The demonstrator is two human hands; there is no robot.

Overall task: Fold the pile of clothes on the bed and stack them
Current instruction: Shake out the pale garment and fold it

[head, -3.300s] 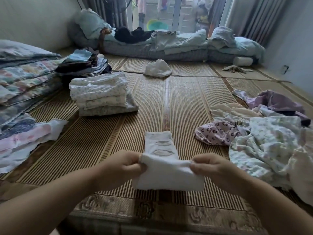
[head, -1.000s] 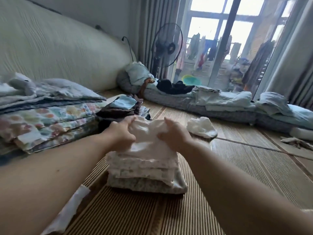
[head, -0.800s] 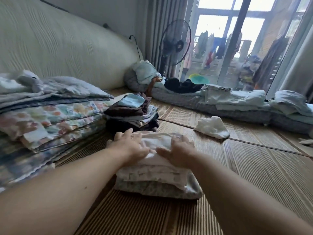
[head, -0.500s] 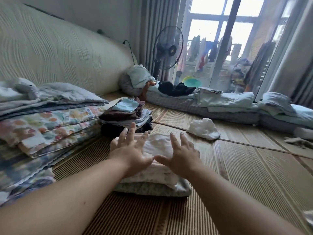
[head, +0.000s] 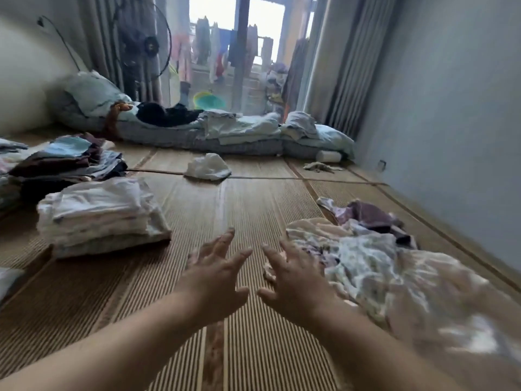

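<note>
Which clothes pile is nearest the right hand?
The rumpled floral heap, lying right beside the right hand. The folded white stack and the dark stack behind it both sit well off to the left.

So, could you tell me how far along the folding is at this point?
Done: a pale folded stack and a darker stack sit on the mat. In hand: nothing; the left hand and right hand are open and empty by the crumpled pile. Left: that pile, plus a loose white garment farther off.
</note>
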